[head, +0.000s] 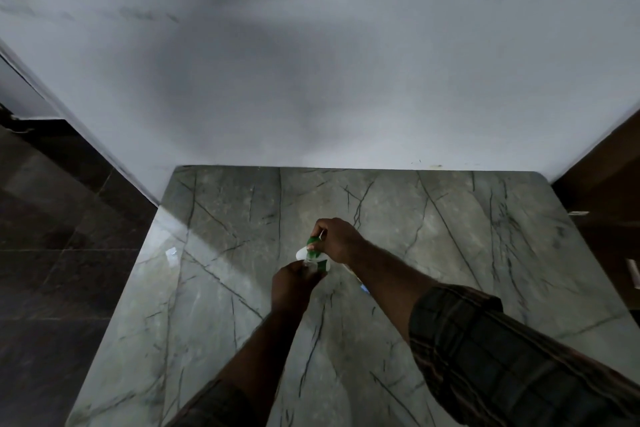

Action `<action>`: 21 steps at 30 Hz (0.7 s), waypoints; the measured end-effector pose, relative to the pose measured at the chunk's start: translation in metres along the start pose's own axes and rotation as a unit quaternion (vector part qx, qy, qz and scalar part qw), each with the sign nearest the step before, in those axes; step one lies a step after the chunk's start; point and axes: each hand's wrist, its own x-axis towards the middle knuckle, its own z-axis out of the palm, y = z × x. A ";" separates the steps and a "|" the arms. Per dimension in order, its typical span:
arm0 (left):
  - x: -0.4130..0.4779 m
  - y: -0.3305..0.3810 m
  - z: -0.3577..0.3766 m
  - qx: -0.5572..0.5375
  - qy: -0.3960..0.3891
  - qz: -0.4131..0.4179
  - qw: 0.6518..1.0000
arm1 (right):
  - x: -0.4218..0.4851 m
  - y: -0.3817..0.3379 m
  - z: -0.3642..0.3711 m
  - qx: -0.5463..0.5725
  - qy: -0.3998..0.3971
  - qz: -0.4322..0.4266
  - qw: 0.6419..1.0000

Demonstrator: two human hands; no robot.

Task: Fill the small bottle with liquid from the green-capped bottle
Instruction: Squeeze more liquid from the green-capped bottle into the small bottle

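Pouring stage, as far as I can judge. Both hands meet over the middle of the marble table [450,218], a bit toward the far side. The right hand [337,241] comes in from the right with its fingers curled around the green-capped bottle [313,246], holding it from above. The bottle looks tipped rather than upright, its low end pointing near and left, down toward the other hand.

The left hand [294,282] sits just nearer and slightly left, wrapped around the small bottle [308,263]. Only the clear neck pokes out of the fist, and it seems upright. So the big bottle is directly on the far side of the small one, touching it or very close to it.

The whole job depends on that alignment: the spout has to sit over the tiny mouth. Too small and blurry to tell if they're lined up, or if anything is flowing. The right wrist is bent down sharply, the forearm stretched out of a plaid sleeve [485,340], while the left forearm runs nearly straight out. Narrow neck, so I'd guess a spill is the risk here.
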 end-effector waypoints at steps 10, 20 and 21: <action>-0.001 0.000 -0.002 -0.016 -0.004 -0.008 1.000 | -0.002 -0.005 -0.005 -0.015 -0.014 0.002 1.000; 0.000 -0.006 -0.002 -0.009 -0.017 -0.005 1.000 | -0.007 -0.006 -0.002 -0.042 -0.011 0.003 0.999; 0.000 -0.004 -0.001 -0.013 -0.014 -0.004 1.000 | -0.008 -0.007 -0.005 -0.044 -0.014 0.001 0.999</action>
